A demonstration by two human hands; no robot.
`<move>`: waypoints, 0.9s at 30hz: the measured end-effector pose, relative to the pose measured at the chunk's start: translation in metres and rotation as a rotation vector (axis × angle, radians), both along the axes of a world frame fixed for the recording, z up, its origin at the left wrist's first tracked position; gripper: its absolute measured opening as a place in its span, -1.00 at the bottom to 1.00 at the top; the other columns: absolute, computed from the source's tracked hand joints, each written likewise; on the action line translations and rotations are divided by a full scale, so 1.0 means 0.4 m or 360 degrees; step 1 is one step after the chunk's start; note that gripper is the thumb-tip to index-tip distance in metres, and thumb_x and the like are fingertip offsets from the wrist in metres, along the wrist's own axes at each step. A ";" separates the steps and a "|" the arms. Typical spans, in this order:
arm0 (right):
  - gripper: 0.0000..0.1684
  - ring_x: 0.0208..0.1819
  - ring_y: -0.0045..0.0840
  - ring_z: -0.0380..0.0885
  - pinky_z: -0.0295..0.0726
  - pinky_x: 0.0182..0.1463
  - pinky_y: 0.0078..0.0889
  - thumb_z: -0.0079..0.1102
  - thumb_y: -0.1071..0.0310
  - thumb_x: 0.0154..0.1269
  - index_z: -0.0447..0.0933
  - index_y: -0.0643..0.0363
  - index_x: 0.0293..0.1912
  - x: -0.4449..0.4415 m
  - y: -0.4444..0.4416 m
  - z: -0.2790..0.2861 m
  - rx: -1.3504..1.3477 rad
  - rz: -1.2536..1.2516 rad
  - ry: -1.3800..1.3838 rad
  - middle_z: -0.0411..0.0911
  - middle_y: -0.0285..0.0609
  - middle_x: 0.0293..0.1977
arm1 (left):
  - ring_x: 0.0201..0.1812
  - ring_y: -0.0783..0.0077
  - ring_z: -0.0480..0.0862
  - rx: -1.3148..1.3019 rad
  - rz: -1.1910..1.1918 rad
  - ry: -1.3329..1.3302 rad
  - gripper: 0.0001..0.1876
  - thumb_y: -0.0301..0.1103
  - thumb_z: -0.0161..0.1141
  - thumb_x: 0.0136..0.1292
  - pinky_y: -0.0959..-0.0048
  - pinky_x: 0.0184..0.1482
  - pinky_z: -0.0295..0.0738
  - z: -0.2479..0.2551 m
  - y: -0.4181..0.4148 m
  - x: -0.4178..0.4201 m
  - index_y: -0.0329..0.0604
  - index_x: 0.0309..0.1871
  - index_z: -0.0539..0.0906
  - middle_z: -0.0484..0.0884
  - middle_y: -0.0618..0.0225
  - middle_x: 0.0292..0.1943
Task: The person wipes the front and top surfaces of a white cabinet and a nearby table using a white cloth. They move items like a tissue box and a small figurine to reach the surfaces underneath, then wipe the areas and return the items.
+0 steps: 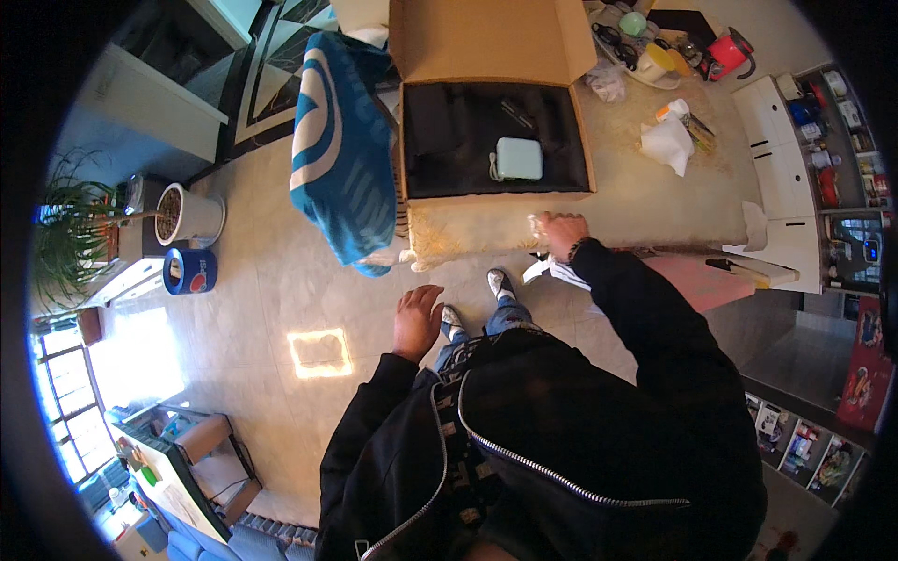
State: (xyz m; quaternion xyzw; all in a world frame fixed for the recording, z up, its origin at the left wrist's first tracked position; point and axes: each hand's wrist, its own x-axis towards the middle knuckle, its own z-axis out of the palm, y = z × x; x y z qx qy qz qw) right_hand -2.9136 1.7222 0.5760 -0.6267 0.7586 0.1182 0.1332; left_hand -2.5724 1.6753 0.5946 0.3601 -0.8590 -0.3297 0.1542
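My right hand (567, 233) is over the front edge of the covered table (666, 217), its fingers curled. Something pale and see-through shows at the fingertips, too blurred to name or to tell whether it is held. Low in front of my body, my left hand (417, 321) hangs with nothing in it, the fingers slightly bent. Ahead stands an open cardboard box (491, 42) with its lid raised and black foam (456, 172) inside. In the box's front right part rests a pale mint rounded case (520, 158) with a small strap loop at its left side.
A blue towel (344, 154) hangs left of the box. To the right are crumpled tissue (668, 144), a white bottle (673, 109), a tray (659, 78) of cups and a red kettle (729, 53). A pink panel (701, 280) stands below the table's right edge.
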 end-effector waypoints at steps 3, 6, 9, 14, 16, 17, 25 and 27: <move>-0.71 -0.32 -0.17 0.62 0.53 -0.28 -0.02 -0.05 0.22 0.19 0.50 0.19 -0.21 -0.152 0.052 0.008 0.0094 -0.0122 -0.0016 0.62 0.00 -0.40 | -0.06 0.12 0.53 0.0036 0.0015 -0.0038 -0.72 -0.38 0.15 0.14 0.23 0.00 0.41 -0.012 0.001 -0.027 -0.11 -0.05 0.57 0.58 0.24 -0.09; -0.73 -0.30 -0.13 0.61 0.54 -0.24 -0.02 -0.03 0.23 0.19 0.53 0.19 -0.25 -0.247 0.092 0.069 0.0092 -0.0098 -0.0031 0.61 0.01 -0.39 | -0.09 0.09 0.54 0.0073 0.0034 -0.0023 -0.74 -0.37 0.15 0.15 0.24 -0.02 0.41 -0.018 0.016 -0.061 -0.12 -0.06 0.58 0.60 0.21 -0.12; -0.76 -0.26 -0.12 0.60 0.54 -0.23 -0.06 0.00 0.25 0.17 0.53 0.16 -0.24 -0.373 0.090 0.017 0.0184 -0.0202 -0.0030 0.60 0.06 -0.35 | -0.11 0.07 0.56 0.0120 -0.0018 -0.0057 -0.74 -0.41 0.14 0.14 0.23 -0.03 0.44 -0.030 0.028 -0.101 -0.14 -0.07 0.58 0.60 0.18 -0.13; -0.82 -0.25 -0.10 0.57 0.53 -0.22 -0.06 0.03 0.35 0.11 0.50 0.14 -0.26 -0.465 0.020 -0.028 -0.0181 -0.0242 -0.0085 0.57 0.08 -0.34 | -0.09 0.07 0.57 0.0280 -0.0037 -0.0128 -0.75 -0.42 0.15 0.15 0.25 -0.03 0.47 -0.027 0.043 -0.200 -0.16 -0.08 0.59 0.61 0.15 -0.14; -0.83 -0.25 -0.08 0.55 0.52 -0.23 -0.05 0.02 0.40 0.11 0.48 0.14 -0.25 -0.487 -0.040 -0.035 -0.0362 -0.0269 -0.0151 0.55 0.07 -0.35 | -0.08 0.07 0.57 0.0318 -0.0030 -0.0167 -0.75 -0.41 0.15 0.16 0.25 -0.02 0.47 -0.010 0.043 -0.230 -0.16 -0.07 0.59 0.61 0.15 -0.13; -0.83 -0.25 -0.07 0.54 0.52 -0.23 -0.05 0.01 0.42 0.11 0.48 0.14 -0.25 -0.500 -0.080 -0.034 -0.0406 -0.0319 -0.0190 0.54 0.06 -0.36 | -0.10 0.07 0.57 0.0298 -0.0032 -0.0168 -0.75 -0.42 0.14 0.16 0.25 -0.04 0.47 -0.007 0.045 -0.239 -0.16 -0.07 0.58 0.60 0.15 -0.14; -0.81 -0.12 -0.10 0.45 0.52 -0.14 -0.08 -0.02 0.41 0.19 0.50 0.09 -0.18 -0.628 -0.298 -0.072 -0.0735 -0.0324 -0.0117 0.44 0.01 -0.21 | -0.12 0.07 0.58 0.0363 -0.0094 -0.0248 -0.75 -0.43 0.14 0.16 0.25 -0.08 0.49 -0.005 0.066 -0.311 -0.16 -0.07 0.57 0.60 0.17 -0.15; -0.80 -0.13 -0.13 0.44 0.50 -0.13 -0.12 -0.02 0.39 0.18 0.50 0.09 -0.18 -0.573 -0.271 -0.071 -0.0684 -0.0145 -0.0153 0.43 -0.01 -0.24 | -0.08 0.10 0.59 0.0460 -0.0044 -0.0343 -0.75 -0.45 0.15 0.15 0.29 -0.04 0.50 0.014 0.064 -0.314 -0.16 -0.06 0.59 0.60 0.14 -0.14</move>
